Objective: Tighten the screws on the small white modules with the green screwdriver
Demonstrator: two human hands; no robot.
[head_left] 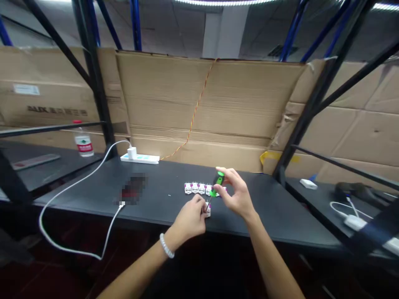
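Note:
My right hand (237, 194) grips a screwdriver (219, 178) with a green and black handle, tilted so its shaft points down and to the left. The shaft reaches a small white part with purple edges (208, 211) near the table's front edge. My left hand (190, 218) is closed, thumb and fingertips pinched against this part and partly covering it. Whether the tip sits in a screw is too small to tell. Just behind, several similar white and purple parts (195, 188) stand in a row, its right end partly hidden by the screwdriver and my right hand.
A black table (268, 211) carries a white power strip (146, 159) and a pixelated dark object (133, 190) on a white cable (51, 200). Cardboard (243, 99) walls the back. Black rack posts (307, 97) rise on both sides. A water bottle (84, 143) stands left.

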